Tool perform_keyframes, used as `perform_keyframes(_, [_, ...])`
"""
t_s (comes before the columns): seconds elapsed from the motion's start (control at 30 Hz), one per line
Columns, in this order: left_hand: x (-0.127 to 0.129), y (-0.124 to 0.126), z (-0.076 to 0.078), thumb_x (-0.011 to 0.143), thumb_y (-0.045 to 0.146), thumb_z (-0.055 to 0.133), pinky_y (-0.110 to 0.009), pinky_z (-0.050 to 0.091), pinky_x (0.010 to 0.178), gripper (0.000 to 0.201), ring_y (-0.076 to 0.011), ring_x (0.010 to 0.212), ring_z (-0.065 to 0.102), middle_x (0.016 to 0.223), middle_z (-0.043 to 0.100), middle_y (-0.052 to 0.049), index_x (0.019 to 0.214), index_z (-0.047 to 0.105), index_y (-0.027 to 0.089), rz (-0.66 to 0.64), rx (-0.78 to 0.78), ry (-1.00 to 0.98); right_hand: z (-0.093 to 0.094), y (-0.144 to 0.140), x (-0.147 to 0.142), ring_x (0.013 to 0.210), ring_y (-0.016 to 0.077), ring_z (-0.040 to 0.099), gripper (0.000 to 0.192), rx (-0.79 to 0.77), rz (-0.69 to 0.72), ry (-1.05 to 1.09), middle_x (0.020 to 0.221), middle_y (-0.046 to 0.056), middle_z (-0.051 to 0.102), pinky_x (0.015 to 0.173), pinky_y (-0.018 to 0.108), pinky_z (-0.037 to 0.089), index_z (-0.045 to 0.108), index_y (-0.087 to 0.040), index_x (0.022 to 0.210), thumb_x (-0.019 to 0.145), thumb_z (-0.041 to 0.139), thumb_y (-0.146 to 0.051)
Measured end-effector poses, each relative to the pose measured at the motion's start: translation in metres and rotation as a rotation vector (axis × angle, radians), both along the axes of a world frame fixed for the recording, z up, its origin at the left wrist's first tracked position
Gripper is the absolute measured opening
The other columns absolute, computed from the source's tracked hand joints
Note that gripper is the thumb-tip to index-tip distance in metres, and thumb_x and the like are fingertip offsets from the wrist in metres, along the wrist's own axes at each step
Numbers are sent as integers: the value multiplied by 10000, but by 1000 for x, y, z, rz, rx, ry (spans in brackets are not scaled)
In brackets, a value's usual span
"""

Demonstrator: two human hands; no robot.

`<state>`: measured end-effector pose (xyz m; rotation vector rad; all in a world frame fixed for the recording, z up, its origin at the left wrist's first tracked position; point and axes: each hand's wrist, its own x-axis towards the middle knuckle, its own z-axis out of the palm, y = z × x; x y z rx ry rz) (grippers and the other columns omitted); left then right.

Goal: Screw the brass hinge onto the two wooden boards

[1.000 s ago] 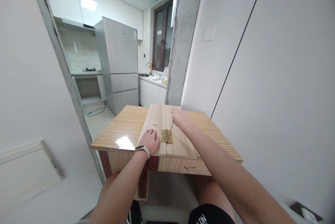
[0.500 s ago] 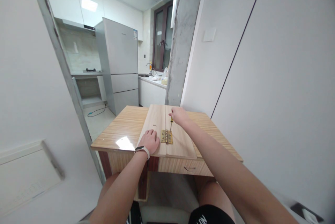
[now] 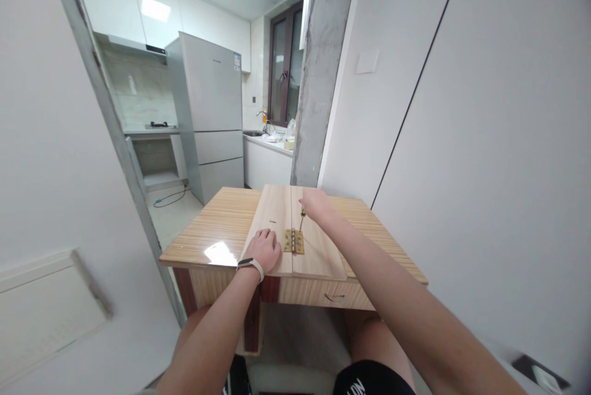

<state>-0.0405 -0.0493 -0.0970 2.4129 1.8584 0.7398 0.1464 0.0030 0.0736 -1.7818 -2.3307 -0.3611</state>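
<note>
Two pale wooden boards (image 3: 318, 263) lie side by side, with a brass hinge (image 3: 293, 241) across their seam. My right hand (image 3: 314, 202) is closed round the handle of a screwdriver (image 3: 302, 215). Its shaft points down to the upper right part of the hinge; the tip's exact contact is too small to make out. Flat on the left board rests my left hand (image 3: 266, 248), fingers stretched out, just left of the hinge. A small dark piece (image 3: 273, 221), perhaps a screw, lies on the left board beyond that hand.
Under the boards stands a wood-grain table (image 3: 207, 223) with a drawer handle (image 3: 334, 298) at its front. A white wall (image 3: 462, 167) rises close on the right. Past the doorway are a grey fridge (image 3: 212, 87) and a kitchen counter (image 3: 265, 158).
My right hand has turned slightly around the screwdriver handle, covering more of it. My left hand stays in place on the board. The whole view has shifted very slightly.
</note>
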Motion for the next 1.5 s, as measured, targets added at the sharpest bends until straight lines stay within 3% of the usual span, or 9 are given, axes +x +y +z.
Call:
perform_keyframes(0.2, [0,0,1,976,398,405,-388,333,1111,372,-265,1283,454,1331,583,-117,1221,602,200,4,-4,0,2,3,5,1075,232,675,191,-37,141,-28,1142,158,729,874,278,462,665,-149,1120,941,609,-189])
perform_keyframes(0.43, [1,-2,3,979,397,403,-384,338,1106,369,-263,1276,461,1330,587,-114,1219,604,203,13,-10,-3,6,1,6,1022,229,689,228,-37,39,12,1053,125,752,846,283,469,741,-201,1040,965,609,-371])
perform_keyframes(0.67, [3,-4,6,978,384,404,-410,309,1132,385,-271,1311,440,1378,567,-121,1260,597,206,22,-39,-14,6,-6,-2,1013,247,702,459,-27,-52,55,1038,192,745,847,288,478,760,-143,996,1019,474,-501])
perform_keyframes(0.97, [1,-2,3,976,382,410,-389,333,1113,369,-262,1282,460,1336,585,-118,1232,604,199,10,-21,-12,6,0,10,1035,240,691,213,-7,78,-39,1078,141,747,862,297,464,708,-177,1065,996,520,-248])
perform_keyframes(1.07, [1,-3,4,976,377,411,-382,337,1108,363,-260,1273,464,1323,590,-114,1229,603,201,10,-12,-7,7,2,14,1035,229,688,228,-22,110,-15,1099,130,744,851,285,462,673,-181,1158,963,558,-199])
perform_keyframes(1.27, [2,-3,4,975,377,417,-389,328,1116,360,-264,1278,464,1328,588,-117,1234,599,204,10,-16,-8,5,2,14,1018,235,692,235,-35,72,-19,1036,129,755,843,287,464,739,-197,999,992,534,-312])
perform_keyframes(1.5, [2,-3,4,975,378,419,-393,331,1116,362,-267,1298,455,1343,585,-116,1238,602,209,16,-28,-16,3,-4,9,1020,251,696,395,7,25,21,1047,166,750,847,297,480,755,-166,983,1026,462,-428])
